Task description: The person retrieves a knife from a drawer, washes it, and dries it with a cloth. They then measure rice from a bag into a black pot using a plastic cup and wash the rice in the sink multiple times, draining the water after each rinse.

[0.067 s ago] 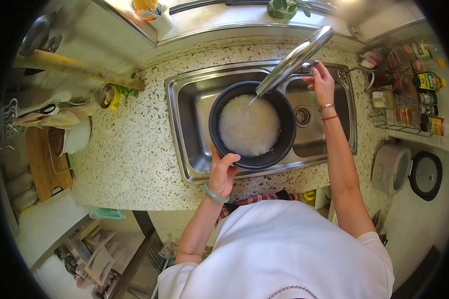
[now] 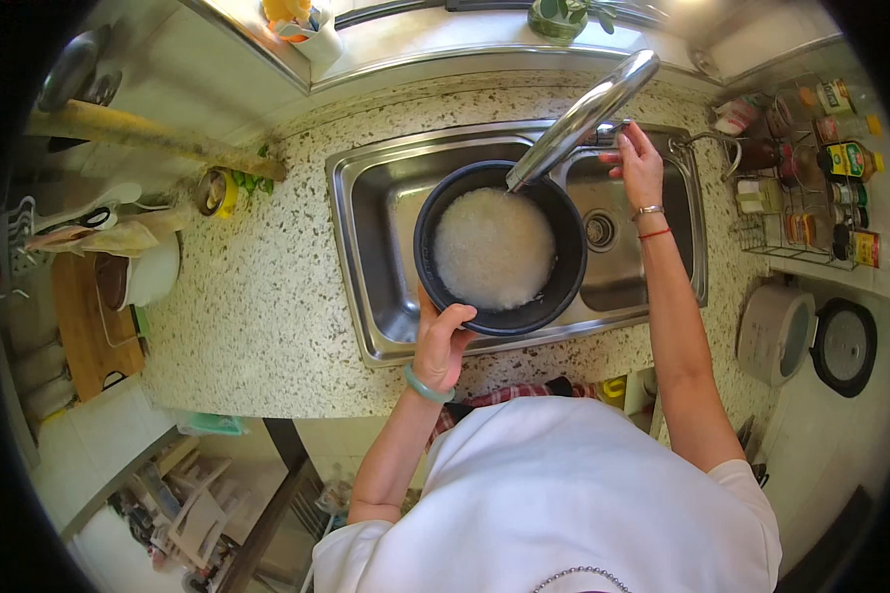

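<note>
My left hand (image 2: 443,341) grips the near rim of a black round pot (image 2: 564,262) that I hold over the left basin of a steel double sink (image 2: 361,257). Inside the pot lies white rice in cloudy water (image 2: 492,249). A long steel tap spout (image 2: 583,117) reaches over the pot's far edge. My right hand (image 2: 638,163) rests on the tap's base at the back of the sink, fingers around the handle there.
Speckled stone counter (image 2: 267,296) surrounds the sink. A wire rack of bottles and jars (image 2: 811,168) stands at the right, a rice cooker with open lid (image 2: 801,336) below it. A wooden board (image 2: 84,321), white pot and utensils sit at the left.
</note>
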`<state>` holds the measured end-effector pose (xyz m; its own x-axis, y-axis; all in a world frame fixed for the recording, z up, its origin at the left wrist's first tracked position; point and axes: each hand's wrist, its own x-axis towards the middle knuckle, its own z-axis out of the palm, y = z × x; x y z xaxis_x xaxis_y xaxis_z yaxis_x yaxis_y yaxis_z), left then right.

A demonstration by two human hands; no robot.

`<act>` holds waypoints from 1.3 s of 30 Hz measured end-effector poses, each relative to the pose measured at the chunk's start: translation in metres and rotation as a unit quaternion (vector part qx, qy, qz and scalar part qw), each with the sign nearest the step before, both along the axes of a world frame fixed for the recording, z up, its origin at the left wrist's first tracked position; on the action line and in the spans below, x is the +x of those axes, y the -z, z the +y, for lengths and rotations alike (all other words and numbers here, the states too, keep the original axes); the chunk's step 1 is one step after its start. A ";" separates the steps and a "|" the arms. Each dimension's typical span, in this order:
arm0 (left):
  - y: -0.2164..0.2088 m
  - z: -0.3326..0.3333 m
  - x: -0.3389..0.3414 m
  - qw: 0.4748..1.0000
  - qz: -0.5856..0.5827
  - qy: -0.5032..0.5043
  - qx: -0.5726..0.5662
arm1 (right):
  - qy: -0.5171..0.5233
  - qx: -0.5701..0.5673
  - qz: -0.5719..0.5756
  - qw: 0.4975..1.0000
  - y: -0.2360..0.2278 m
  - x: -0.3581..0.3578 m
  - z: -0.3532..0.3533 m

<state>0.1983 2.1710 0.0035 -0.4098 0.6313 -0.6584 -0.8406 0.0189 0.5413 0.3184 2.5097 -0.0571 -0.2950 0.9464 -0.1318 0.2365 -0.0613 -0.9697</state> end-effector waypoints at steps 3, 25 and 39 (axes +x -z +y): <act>0.002 -0.001 0.001 1.000 0.000 0.002 0.002 | 0.001 0.036 -0.016 0.999 -0.007 0.006 -0.005; -0.035 -0.035 0.015 0.986 0.057 0.131 0.082 | -0.110 0.151 -0.075 0.980 -0.120 0.060 -0.147; -0.039 -0.031 0.040 0.993 0.002 0.086 0.086 | -0.077 0.192 -0.099 0.973 -0.135 0.077 -0.153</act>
